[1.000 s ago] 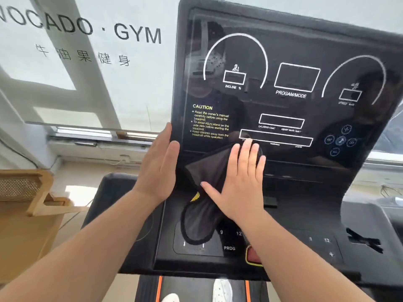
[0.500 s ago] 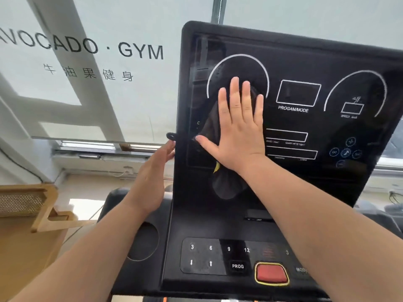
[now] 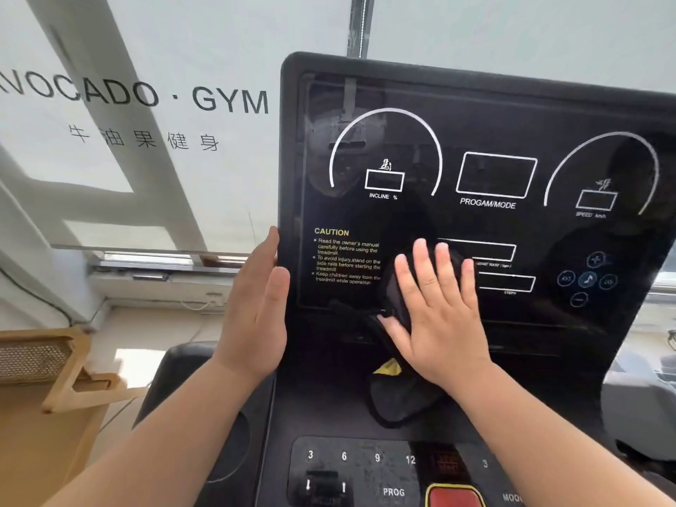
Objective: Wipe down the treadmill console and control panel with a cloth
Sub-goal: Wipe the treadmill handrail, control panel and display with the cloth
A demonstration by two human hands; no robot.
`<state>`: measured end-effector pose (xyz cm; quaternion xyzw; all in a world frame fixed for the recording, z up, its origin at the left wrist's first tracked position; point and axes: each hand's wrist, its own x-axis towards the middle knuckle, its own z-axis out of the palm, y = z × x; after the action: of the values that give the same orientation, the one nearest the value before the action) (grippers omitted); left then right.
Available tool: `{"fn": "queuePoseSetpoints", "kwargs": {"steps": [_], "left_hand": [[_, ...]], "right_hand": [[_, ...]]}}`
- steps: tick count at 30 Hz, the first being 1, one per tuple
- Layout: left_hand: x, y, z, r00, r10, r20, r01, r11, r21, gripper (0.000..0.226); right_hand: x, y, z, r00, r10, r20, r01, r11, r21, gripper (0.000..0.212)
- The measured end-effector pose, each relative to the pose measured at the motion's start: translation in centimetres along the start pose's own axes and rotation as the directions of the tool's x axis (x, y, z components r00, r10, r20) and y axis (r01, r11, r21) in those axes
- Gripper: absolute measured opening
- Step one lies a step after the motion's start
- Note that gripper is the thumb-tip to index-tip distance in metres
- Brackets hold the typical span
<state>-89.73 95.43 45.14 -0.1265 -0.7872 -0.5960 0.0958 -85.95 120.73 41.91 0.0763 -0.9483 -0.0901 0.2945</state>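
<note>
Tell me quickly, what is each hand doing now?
Left hand: open, resting against the console.
Right hand: open, pressing the cloth on the console.

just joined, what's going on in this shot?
A person is wiping the treadmill console with a dark cloth. The right hand lies flat with fingers straight, pressing the cloth against the lower middle of the display, just right of the CAUTION text. The left hand rests flat against the console's left edge, likely steadying it. Neither hand is on the control panel below, where the red button sits.
</note>
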Motion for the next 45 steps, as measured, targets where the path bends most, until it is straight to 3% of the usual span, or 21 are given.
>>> {"fn": "queuePoseSetpoints", "kwargs": {"steps": [4,7,16,20,24,27,29,36,45], "left_hand": [[0.9,-0.5,-0.6,0.999,0.009,-0.050,-0.011,0.999,-0.040,0.088],[1.0,-0.5,-0.7,0.998,0.000,-0.062,-0.004,0.998,-0.059,0.088],[0.4,1.2,-1.1,0.997,-0.029,0.078,0.042,0.986,-0.163,0.097],[0.0,1.8,-0.6,0.998,0.000,0.068,0.013,0.982,-0.187,0.090],[-0.2,1.5,-0.4,0.997,-0.067,0.038,0.073,0.980,-0.185,0.096],[-0.1,1.9,-0.4,0.998,-0.038,0.046,0.048,0.970,-0.238,0.081],[0.0,1.9,-0.5,0.998,-0.057,0.036,0.065,0.963,-0.260,0.070],[0.0,0.9,-1.4,0.989,-0.099,0.110,0.127,0.947,-0.294,0.073],[0.9,0.7,-2.6,0.980,-0.136,0.147,0.180,0.919,-0.351,0.092]], "right_hand": [[4.6,2.7,-1.9,0.981,0.193,-0.036,-0.193,0.981,0.005,0.117],[9.5,3.5,-4.0,0.965,0.254,-0.065,-0.253,0.967,0.016,0.117],[15.1,-1.2,-5.5,0.997,0.007,-0.077,-0.011,0.999,-0.042,0.104],[11.7,-4.5,-3.6,0.992,-0.124,-0.033,0.124,0.992,0.000,0.093],[6.3,-5.5,-1.1,0.975,-0.220,0.025,0.221,0.975,-0.020,0.089],[3.7,-3.6,-0.4,0.963,-0.264,0.046,0.267,0.962,-0.058,0.089],[3.0,-1.5,-0.3,0.963,-0.267,0.031,0.269,0.960,-0.078,0.091],[8.2,5.7,-3.4,0.977,-0.189,-0.101,0.182,0.980,-0.076,0.084],[17.9,2.9,-7.1,0.977,-0.177,-0.116,0.166,0.981,-0.099,0.089]]}}
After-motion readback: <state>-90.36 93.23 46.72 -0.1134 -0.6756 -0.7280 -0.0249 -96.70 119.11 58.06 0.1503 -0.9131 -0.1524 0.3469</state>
